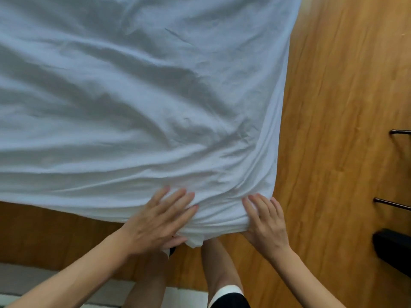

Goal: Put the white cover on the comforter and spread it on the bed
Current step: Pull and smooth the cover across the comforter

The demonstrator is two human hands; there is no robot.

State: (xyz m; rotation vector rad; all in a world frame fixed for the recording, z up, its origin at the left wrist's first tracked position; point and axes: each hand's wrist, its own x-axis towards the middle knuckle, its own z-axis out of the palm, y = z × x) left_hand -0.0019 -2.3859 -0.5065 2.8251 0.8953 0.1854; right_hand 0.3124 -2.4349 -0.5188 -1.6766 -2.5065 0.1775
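The white cover (133,96) with the comforter inside lies wrinkled across the bed and fills most of the view; its near right corner hangs over the bed's edge. My left hand (158,218) grips that corner's lower edge, fingers spread on top and thumb under the fabric. My right hand (265,221) holds the same corner a little further right, fingers on top and thumb hidden beneath. The bed itself is hidden under the cover.
Wooden floor (333,130) runs along the right side and below the bed's near edge. Dark metal bars (391,203) and a black object (391,247) sit at the right edge. My legs (220,270) stand by the corner; a pale rug (33,283) lies lower left.
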